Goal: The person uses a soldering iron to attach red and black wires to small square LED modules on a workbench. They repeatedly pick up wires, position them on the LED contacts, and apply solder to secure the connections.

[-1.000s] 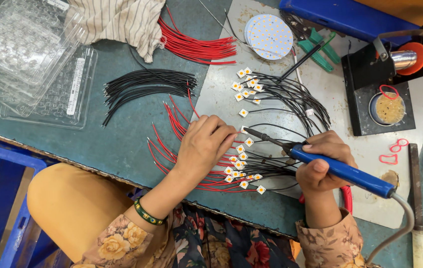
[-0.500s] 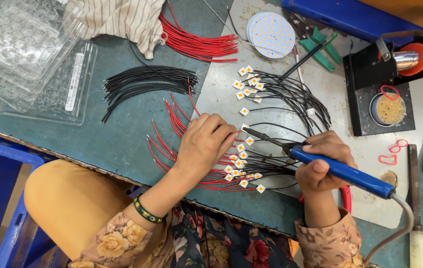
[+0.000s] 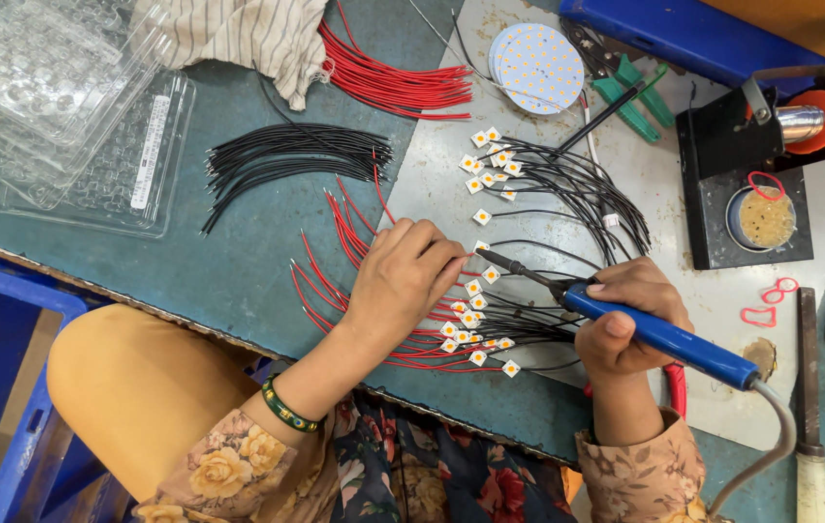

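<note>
While the right hand [image 3: 625,315] grips the blue soldering iron [image 3: 659,334], the left hand [image 3: 403,276] pins small LED chips [image 3: 475,305] flat; light, fragile parts on floppy wires, best steadied by their edges.

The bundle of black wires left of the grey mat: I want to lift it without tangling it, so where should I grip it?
Pinch the black wire bundle near its gathered right end, coming from above. There the strands lie close and parallel, while leftward they fan apart. It lies flat on the green table, apart from both hands.

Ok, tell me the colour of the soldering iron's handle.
Blue; the soldering iron handle shows best in the head view, in the right hand.
</note>
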